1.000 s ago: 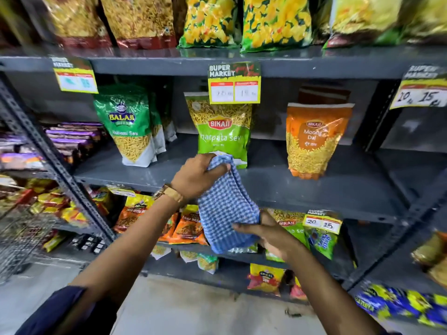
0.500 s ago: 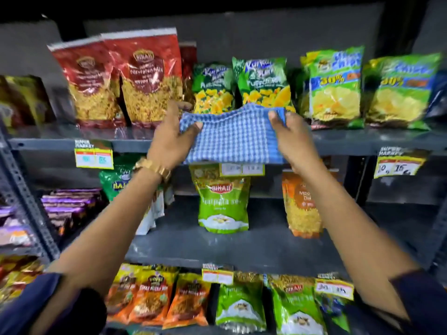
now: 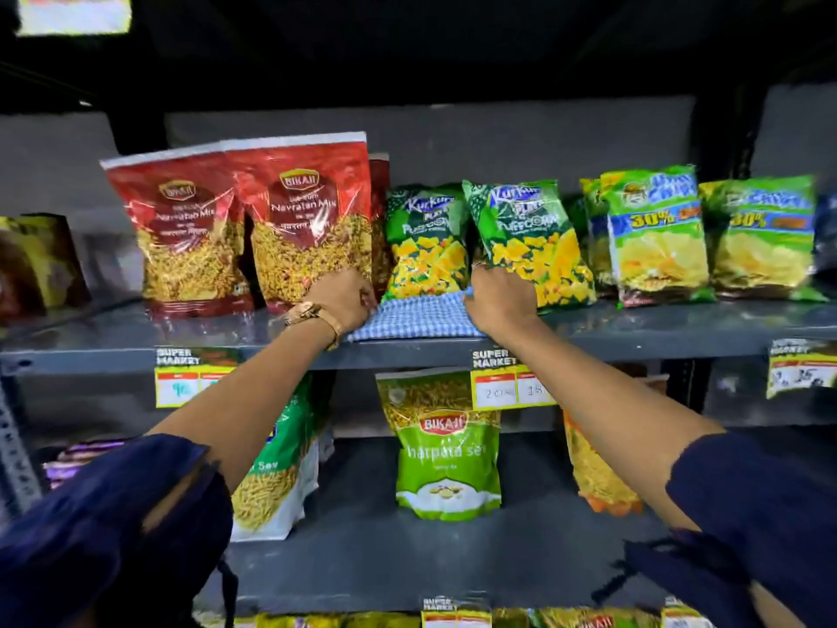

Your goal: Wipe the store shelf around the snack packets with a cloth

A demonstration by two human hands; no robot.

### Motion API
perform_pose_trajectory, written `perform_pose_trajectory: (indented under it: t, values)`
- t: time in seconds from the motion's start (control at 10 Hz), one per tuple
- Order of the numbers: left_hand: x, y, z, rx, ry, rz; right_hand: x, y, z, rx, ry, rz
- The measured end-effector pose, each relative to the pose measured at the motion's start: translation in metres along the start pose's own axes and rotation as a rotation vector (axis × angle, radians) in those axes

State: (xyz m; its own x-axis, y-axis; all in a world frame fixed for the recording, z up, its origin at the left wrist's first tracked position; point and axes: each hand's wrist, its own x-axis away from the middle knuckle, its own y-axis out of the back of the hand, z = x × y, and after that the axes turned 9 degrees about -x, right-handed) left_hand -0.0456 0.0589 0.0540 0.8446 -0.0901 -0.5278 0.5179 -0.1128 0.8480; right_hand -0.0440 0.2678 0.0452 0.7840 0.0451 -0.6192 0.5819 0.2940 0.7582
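Note:
A blue-and-white checked cloth [image 3: 416, 318] lies flat on the upper grey shelf [image 3: 656, 328], in front of two green Kurkure Puffcorn packets [image 3: 425, 242]. My left hand [image 3: 342, 297] grips the cloth's left edge, beside the red Navratan Mix packets [image 3: 312, 219]. My right hand [image 3: 500, 297] holds its right edge, against the bottom of the right Puffcorn packet [image 3: 532, 247]. Both hands press the cloth onto the shelf.
Green-and-yellow chip packets [image 3: 656, 233] stand to the right on the same shelf, dark packets [image 3: 36, 265] at far left. Price tags [image 3: 509, 385] hang from the shelf's front lip. The shelf below holds a green Bikaji pouch [image 3: 448, 451] and other packets.
The cloth went from hanging folded at the middle shelf, to spread in the air, to lying flat on the upper shelf. Both hands rose and moved forward; the view tilted upward.

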Motion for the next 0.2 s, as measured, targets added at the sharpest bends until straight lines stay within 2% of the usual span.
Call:
perform_pose_trajectory:
  t: [0.1,0.2]
  values:
    - [-0.009,-0.005,0.005,-0.043,-0.038,0.013,0.011,0.022,0.005,0.007,0.027,-0.144]
    - [-0.013,-0.003,0.008,-0.126,-0.041,-0.039,0.043,0.068,0.005,-0.621,0.081,-0.369]
